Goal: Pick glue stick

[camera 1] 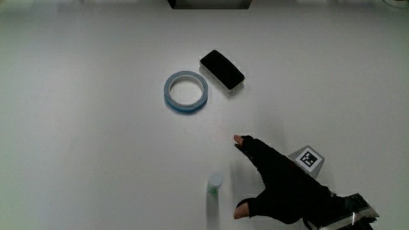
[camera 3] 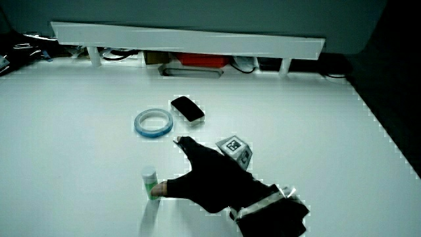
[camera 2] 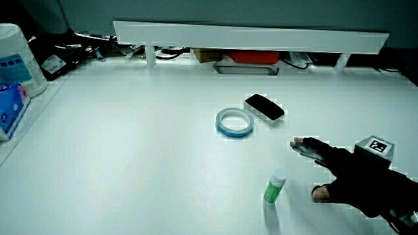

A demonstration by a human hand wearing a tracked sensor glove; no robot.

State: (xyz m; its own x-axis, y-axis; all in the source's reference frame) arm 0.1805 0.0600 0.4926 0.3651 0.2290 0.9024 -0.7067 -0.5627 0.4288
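On the white counter (camera 1: 77, 128): a gloved reach for a standing glue stick
Glue stick (camera 1: 214, 188): upright near the person's edge of the counter, nearer to the person than the tape ring and the black block, well apart from both; pale cap above a green body in a side view (camera 2: 275, 187)
Hand (camera 1: 281, 188): the "hands" here is one black glove low over the counter just beside the stick, fingers spread, thumb and forefinger opened toward it, nothing held; in a side view (camera 3: 210, 178) the thumb tip looks to sit at the stick's base, though contact cannot be confirmed
Cube (camera 1: 307, 160): small patterned marker riding on the back of the glove
Handling, as a judgement: a light, rigid plastic cylinder, smooth and probably a little slippery, tall for its footprint and so easy to tip with a sideways nudge; not fragile
Where to take hold: across the green body below the cap, thumb against one side and fingertips against the other, since the cap may pull off
Tape ring (camera 1: 186, 91): flat pale-blue hoop, open centre, glossy rim
Black block (camera 1: 222, 69): low rounded rectangle, dark matt top on a lighter base, just beside the ring
Surface: plain, smooth, softly reflective
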